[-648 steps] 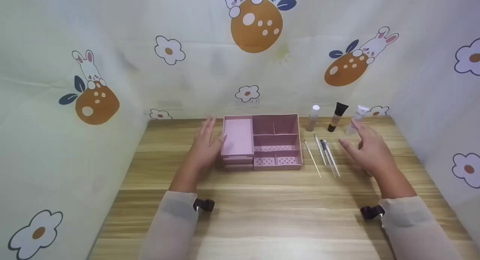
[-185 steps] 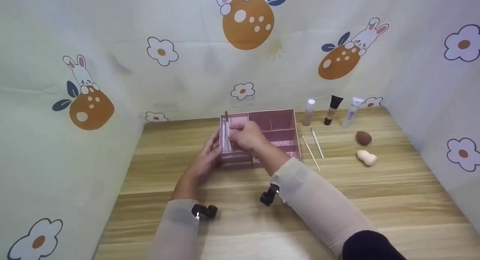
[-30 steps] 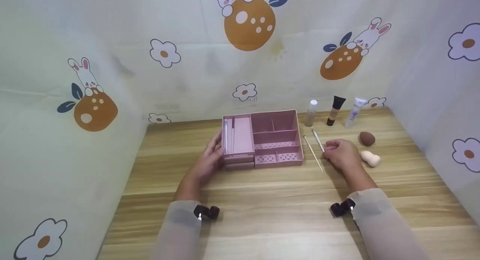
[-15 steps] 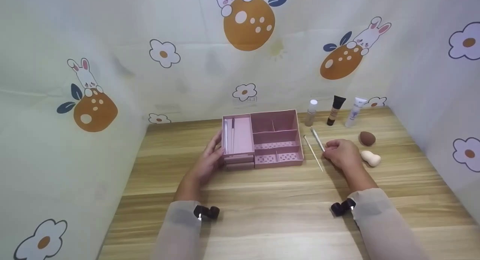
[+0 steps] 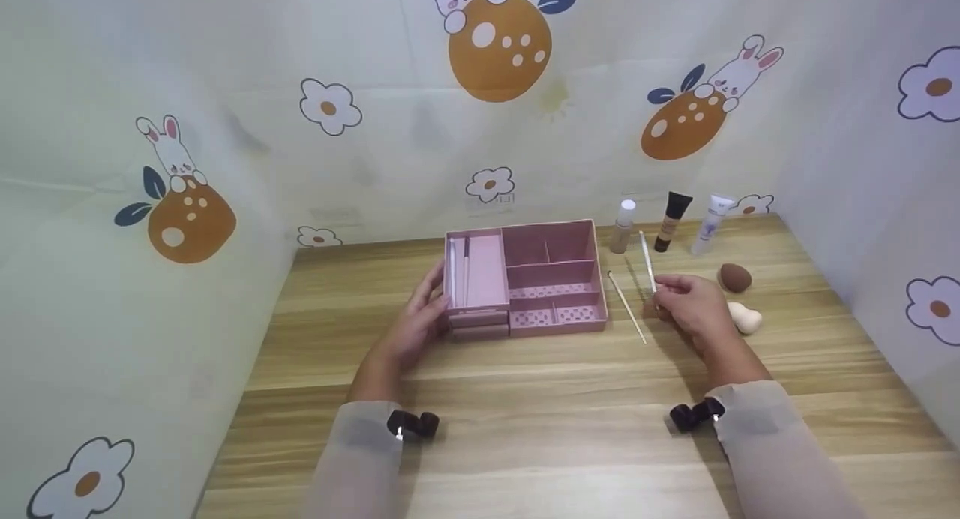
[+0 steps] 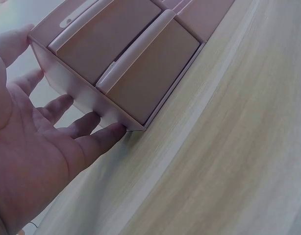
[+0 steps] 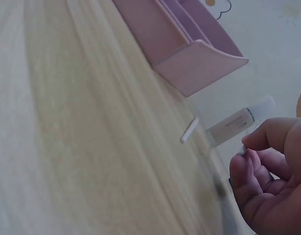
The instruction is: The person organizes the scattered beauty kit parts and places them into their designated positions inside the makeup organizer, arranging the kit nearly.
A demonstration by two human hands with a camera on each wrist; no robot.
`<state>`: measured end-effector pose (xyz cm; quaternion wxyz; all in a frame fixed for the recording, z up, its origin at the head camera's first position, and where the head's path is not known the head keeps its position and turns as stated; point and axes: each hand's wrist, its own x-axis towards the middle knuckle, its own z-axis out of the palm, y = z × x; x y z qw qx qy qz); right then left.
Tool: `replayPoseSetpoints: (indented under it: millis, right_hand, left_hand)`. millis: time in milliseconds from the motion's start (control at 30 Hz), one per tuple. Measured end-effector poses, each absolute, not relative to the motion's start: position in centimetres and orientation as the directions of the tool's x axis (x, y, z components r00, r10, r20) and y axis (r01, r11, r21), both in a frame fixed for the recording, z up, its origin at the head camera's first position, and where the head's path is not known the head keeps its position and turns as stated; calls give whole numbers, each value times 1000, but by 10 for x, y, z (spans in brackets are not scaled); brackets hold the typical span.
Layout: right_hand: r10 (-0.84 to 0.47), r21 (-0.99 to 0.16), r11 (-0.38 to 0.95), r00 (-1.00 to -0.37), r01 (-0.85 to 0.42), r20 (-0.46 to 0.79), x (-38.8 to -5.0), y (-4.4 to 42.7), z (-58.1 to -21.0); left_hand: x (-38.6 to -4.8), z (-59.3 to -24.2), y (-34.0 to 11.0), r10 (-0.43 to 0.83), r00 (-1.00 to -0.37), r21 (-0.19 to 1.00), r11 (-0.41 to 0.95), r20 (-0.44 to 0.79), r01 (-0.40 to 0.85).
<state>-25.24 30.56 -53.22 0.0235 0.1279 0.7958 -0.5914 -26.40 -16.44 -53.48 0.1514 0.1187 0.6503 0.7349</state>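
While my spread left hand (image 5: 411, 325) touches the organizer (image 5: 544, 274), my right hand (image 5: 696, 309) pinches a makeup brush (image 5: 647, 262), now raised.

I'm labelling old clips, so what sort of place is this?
Perhaps a makeshift recording booth: a wood-grain table closed in by bunny-print sheeting on three sides, with a pink organizer on it.

I see a dusty-pink organiser (image 5: 486, 271) on a worktop (image 5: 555, 399) streaked tan and cream. At its three o'clock are a white stick (image 5: 648, 260), a brown sponge (image 5: 734, 277) and a cream sponge (image 5: 746, 319); at two, a black-and-tan tube (image 5: 673, 221). Toward twelve, pale cloth (image 5: 405, 151) bears orange fruit (image 5: 480, 73), navy leaves (image 5: 557, 1) and white rabbits (image 5: 175, 153).
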Motion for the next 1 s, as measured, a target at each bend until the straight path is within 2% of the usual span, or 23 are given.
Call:
replayPoseSetpoints:
  millis: [133,367,633,1000]
  right_hand:
    - [162,-946,225,-966,233,-200,-250,299,-523]
    - [128,-957,172,-968,234,-214,-245,286,-509]
    - [76,-962,186,-979,199,-187,-239,274,-493]
    - [23,-990,40,-991,134,-133,-235,246,-479]
  left_hand:
    - [-265,-536,-165,381,-924,992,-111,-18,-65]
    - [-264,-535,-166,367,-930,998,-37,-28,-45]
    - [-263,-534,-165,380,-925,995,-79,-28,-63]
    - [-263,-533,-164,381,-924,993,-102,-22,-65]
